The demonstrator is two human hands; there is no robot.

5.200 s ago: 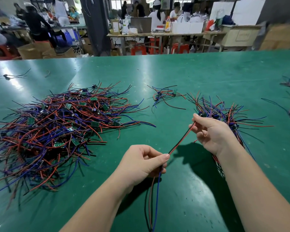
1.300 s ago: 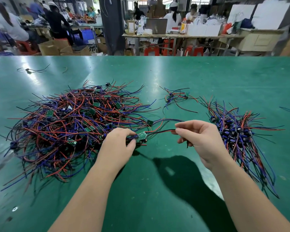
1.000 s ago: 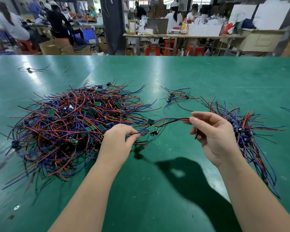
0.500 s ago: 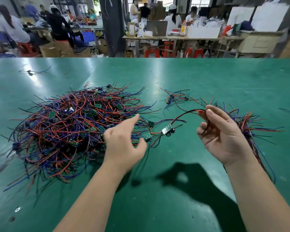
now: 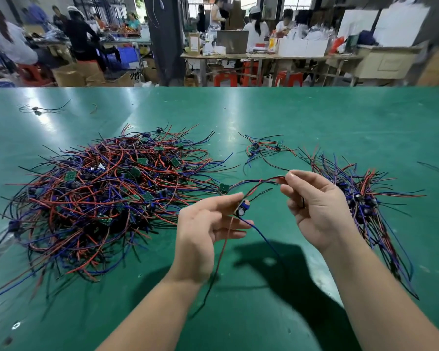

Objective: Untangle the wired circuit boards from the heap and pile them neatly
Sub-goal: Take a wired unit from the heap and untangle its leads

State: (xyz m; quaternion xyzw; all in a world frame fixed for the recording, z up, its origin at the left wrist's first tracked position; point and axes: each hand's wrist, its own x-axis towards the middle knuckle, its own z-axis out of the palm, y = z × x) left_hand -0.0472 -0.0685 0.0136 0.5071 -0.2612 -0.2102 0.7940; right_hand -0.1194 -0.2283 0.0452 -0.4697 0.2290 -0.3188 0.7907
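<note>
A big tangled heap (image 5: 107, 198) of red, blue and black wires with small green circuit boards covers the left of the green table (image 5: 314, 117). A sorted pile (image 5: 365, 198) of aligned wired boards lies at the right. One wired board (image 5: 243, 208) hangs in the air between my hands, above the table. My left hand (image 5: 205, 229) pinches it at the board, with blue and red wires dangling below. My right hand (image 5: 317, 206) pinches its red and black wires, just left of the sorted pile. Another board (image 5: 224, 187) lies at the heap's right edge.
A small loose cluster of wired boards (image 5: 262, 148) lies behind my hands. A stray wired piece (image 5: 37, 110) sits at the far left of the table. Beyond the far edge are workbenches, red stools, boxes and several people.
My left hand, open half a second ago, has closed on the board. The board has come clear of the heap and risen. My right hand stays pinched on its wires and has drawn them right.
</note>
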